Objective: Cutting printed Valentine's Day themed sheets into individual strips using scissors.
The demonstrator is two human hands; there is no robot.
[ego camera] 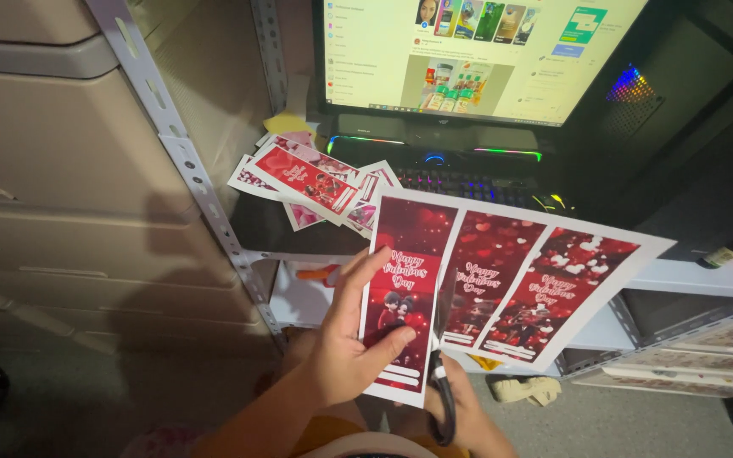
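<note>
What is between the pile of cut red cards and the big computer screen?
In the head view, a yellow paper scrap and a dark bar with glowing coloured lights lie between the pile of cut red cards and the screen.

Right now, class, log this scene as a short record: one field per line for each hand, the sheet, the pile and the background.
Left hand: grips the left edge of the printed sheet, thumb on the front.
Right hand: under the sheet, holding black-handled scissors.
Printed sheet: white, with three red card designs side by side.
Cut cards: a loose pile on the desk.
Background: lit monitor, keyboard with coloured lights.
</note>
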